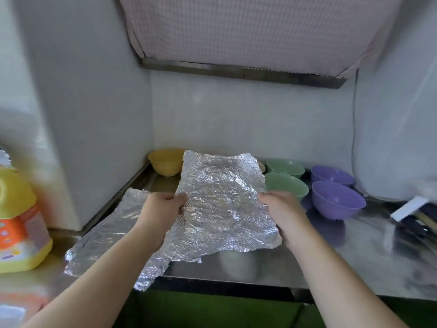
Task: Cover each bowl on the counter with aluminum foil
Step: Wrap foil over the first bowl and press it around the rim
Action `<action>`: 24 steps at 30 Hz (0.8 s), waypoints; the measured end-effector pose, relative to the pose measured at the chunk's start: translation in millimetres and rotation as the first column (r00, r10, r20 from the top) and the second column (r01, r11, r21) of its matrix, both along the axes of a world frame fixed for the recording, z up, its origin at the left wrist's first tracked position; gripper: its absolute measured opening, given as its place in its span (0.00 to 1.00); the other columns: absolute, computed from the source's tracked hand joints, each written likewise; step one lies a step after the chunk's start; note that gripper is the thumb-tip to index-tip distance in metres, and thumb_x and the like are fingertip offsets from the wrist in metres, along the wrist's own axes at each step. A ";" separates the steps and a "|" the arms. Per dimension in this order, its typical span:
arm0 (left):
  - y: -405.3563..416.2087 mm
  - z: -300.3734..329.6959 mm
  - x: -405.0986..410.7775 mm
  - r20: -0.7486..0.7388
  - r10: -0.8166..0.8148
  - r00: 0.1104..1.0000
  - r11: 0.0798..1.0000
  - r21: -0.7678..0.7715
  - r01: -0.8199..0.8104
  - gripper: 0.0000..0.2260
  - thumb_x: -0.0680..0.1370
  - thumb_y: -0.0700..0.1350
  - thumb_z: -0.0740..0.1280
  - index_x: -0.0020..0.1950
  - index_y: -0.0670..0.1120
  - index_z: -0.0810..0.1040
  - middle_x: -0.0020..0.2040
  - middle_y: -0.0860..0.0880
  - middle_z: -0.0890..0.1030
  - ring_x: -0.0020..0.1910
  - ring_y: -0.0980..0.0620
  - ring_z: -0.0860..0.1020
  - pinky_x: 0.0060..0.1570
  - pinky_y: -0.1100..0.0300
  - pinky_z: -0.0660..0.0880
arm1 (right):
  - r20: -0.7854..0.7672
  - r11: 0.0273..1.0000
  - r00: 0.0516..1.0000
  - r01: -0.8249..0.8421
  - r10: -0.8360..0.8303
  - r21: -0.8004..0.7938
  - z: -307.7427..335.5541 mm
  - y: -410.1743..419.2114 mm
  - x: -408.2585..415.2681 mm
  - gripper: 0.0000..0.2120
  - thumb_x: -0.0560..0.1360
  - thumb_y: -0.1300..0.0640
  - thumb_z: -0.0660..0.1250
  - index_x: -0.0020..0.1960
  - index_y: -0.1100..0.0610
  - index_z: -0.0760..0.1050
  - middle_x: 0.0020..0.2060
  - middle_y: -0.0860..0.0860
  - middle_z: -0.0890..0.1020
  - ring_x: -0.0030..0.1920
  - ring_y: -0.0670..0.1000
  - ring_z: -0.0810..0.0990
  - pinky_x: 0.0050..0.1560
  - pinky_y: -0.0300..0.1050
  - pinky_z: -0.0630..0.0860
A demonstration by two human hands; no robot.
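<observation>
Steel desk [331, 263], reflective, carried all items. Foil sheets, two counted: one crinkled foil sheet [224, 200] was held up above the desk, its far edge hiding part of the bowl row; the left hand [163, 209] had its grip closed on the sheet's left edge and the right hand [283, 216] had its grip closed on the right edge, thumbs on top. The second foil sheet [106, 233] lay flat on the desk at left, under the left forearm. Yellow detergent bottle [21, 223], one, stood at the far left edge. Bowls, five clearly counted, all uncovered and, as far as their insides showed, holding nothing: near purple bowl [337, 200], far purple bowl [332, 175], near green bowl [285, 185], far green bowl [285, 166], and one yellow bowl [165, 162] in the back corner. Utensil handles at right were too blurred to count.
</observation>
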State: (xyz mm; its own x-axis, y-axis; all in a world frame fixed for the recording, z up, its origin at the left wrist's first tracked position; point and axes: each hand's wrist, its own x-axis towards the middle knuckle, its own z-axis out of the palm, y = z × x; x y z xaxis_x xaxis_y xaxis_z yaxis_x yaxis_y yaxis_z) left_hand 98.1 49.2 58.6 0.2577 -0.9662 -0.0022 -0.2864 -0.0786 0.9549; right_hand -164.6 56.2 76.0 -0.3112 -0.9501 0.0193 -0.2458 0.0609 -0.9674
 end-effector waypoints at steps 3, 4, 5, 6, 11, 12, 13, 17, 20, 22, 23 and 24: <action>-9.4 3.6 -30.7 0.027 -0.040 0.999 0.998 -0.037 0.041 0.22 0.84 0.50 0.68 0.33 0.44 0.66 0.22 0.53 0.60 0.21 0.53 0.58 0.21 0.63 0.54 | -0.114 0.995 0.988 0.100 -0.102 -0.025 -0.1 -3.3 -27.3 0.17 0.80 0.54 0.71 0.46 0.70 0.79 0.33 0.54 0.74 0.34 0.52 0.70 0.39 0.48 0.62; -13.9 2.4 -38.7 0.058 -0.052 0.997 0.998 -0.042 0.054 0.23 0.84 0.50 0.67 0.32 0.45 0.64 0.23 0.52 0.60 0.22 0.53 0.58 0.23 0.61 0.55 | -0.141 0.993 0.983 0.115 -0.115 -0.012 -0.3 -2.6 -34.6 0.16 0.80 0.55 0.71 0.40 0.67 0.78 0.30 0.52 0.72 0.31 0.52 0.68 0.37 0.48 0.60; -17.2 1.8 -46.4 0.090 -0.064 0.994 0.997 -0.039 0.068 0.24 0.84 0.50 0.66 0.31 0.46 0.63 0.24 0.51 0.61 0.24 0.52 0.59 0.26 0.59 0.55 | -0.160 0.992 0.979 0.125 -0.124 -0.003 -2.5 -3.4 -42.2 0.17 0.81 0.56 0.70 0.36 0.62 0.74 0.26 0.50 0.69 0.29 0.51 0.64 0.36 0.48 0.58; -22.1 -0.8 -52.7 0.108 -0.073 0.991 0.996 -0.033 0.077 0.24 0.85 0.50 0.66 0.32 0.45 0.64 0.26 0.49 0.62 0.26 0.50 0.60 0.29 0.58 0.54 | -0.181 0.993 0.976 0.122 -0.122 -0.010 -4.6 -3.7 -48.1 0.18 0.81 0.57 0.69 0.34 0.59 0.70 0.25 0.50 0.65 0.28 0.51 0.61 0.36 0.49 0.57; -40.4 -19.5 -73.8 0.239 -0.103 0.966 0.994 0.002 0.106 0.20 0.84 0.47 0.63 0.34 0.45 0.66 0.30 0.45 0.67 0.30 0.47 0.65 0.34 0.56 0.60 | -0.290 0.989 0.948 0.144 -0.132 0.021 -24.2 -12.1 -66.5 0.19 0.81 0.57 0.67 0.33 0.56 0.66 0.26 0.53 0.65 0.29 0.53 0.61 0.34 0.48 0.56; -43.2 -23.7 -76.3 0.285 -0.108 0.952 0.994 0.017 0.108 0.18 0.83 0.46 0.63 0.34 0.45 0.65 0.30 0.46 0.68 0.30 0.47 0.65 0.34 0.57 0.60 | -0.330 0.987 0.934 0.157 -0.134 0.043 -28.4 -13.6 -68.0 0.20 0.81 0.57 0.66 0.32 0.56 0.64 0.23 0.51 0.65 0.29 0.53 0.62 0.33 0.48 0.57; -44.8 -26.9 -78.8 0.311 -0.116 0.943 0.993 0.038 0.110 0.16 0.82 0.45 0.63 0.35 0.45 0.65 0.30 0.46 0.68 0.30 0.47 0.66 0.33 0.57 0.60 | -0.361 0.983 0.923 0.170 -0.136 0.065 -32.1 -14.9 -69.2 0.21 0.80 0.58 0.65 0.31 0.56 0.63 0.22 0.49 0.65 0.29 0.54 0.63 0.32 0.49 0.57; -50.8 -34.3 -84.1 0.330 -0.177 0.927 0.983 0.110 0.149 0.08 0.81 0.43 0.62 0.43 0.43 0.71 0.33 0.47 0.72 0.31 0.48 0.70 0.30 0.59 0.63 | -0.373 0.972 0.922 0.171 -0.101 0.159 -40.0 -21.4 -70.3 0.17 0.75 0.62 0.64 0.30 0.56 0.63 0.24 0.52 0.67 0.33 0.57 0.63 0.32 0.51 0.58; -55.0 -34.7 -87.1 0.298 -0.215 0.930 0.974 0.139 0.180 0.10 0.82 0.46 0.62 0.59 0.42 0.73 0.33 0.49 0.71 0.29 0.51 0.70 0.28 0.61 0.63 | -0.310 0.966 0.947 0.157 -0.087 0.207 -39.4 -24.7 -69.6 0.19 0.76 0.58 0.66 0.29 0.55 0.64 0.20 0.48 0.66 0.31 0.56 0.63 0.32 0.50 0.57; -59.2 -37.5 -89.2 0.264 -0.224 0.938 0.971 0.141 0.192 0.11 0.83 0.48 0.62 0.59 0.42 0.73 0.31 0.50 0.69 0.27 0.52 0.67 0.28 0.61 0.62 | -0.266 0.964 0.959 0.159 -0.098 0.216 -39.5 -25.6 -71.3 0.19 0.77 0.57 0.67 0.29 0.53 0.66 0.20 0.47 0.67 0.29 0.54 0.64 0.33 0.50 0.57; -60.4 -38.2 -90.9 0.263 -0.220 0.939 0.971 0.150 0.185 0.11 0.84 0.50 0.61 0.55 0.42 0.74 0.30 0.50 0.69 0.27 0.52 0.67 0.29 0.60 0.61 | -0.253 0.965 0.963 0.153 -0.097 0.212 -40.9 -26.4 -73.4 0.20 0.77 0.57 0.67 0.28 0.53 0.66 0.21 0.48 0.67 0.29 0.54 0.64 0.33 0.50 0.57; -62.5 -39.7 -92.5 0.265 -0.204 0.942 0.973 0.156 0.167 0.13 0.85 0.51 0.61 0.51 0.41 0.74 0.30 0.49 0.69 0.27 0.51 0.67 0.29 0.60 0.61 | -0.246 0.968 0.965 0.145 -0.092 0.206 -42.1 -26.1 -74.7 0.21 0.78 0.58 0.67 0.28 0.53 0.65 0.21 0.48 0.67 0.28 0.53 0.63 0.32 0.49 0.56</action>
State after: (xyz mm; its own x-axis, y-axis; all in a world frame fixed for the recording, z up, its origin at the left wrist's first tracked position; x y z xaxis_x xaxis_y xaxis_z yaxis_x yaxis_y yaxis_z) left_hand 5.6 -13.2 18.9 0.0819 -0.9930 -0.0849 -0.5600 -0.1163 0.8203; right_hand -239.4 30.1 33.9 -0.4337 -0.8954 -0.1006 -0.4405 0.3080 -0.8433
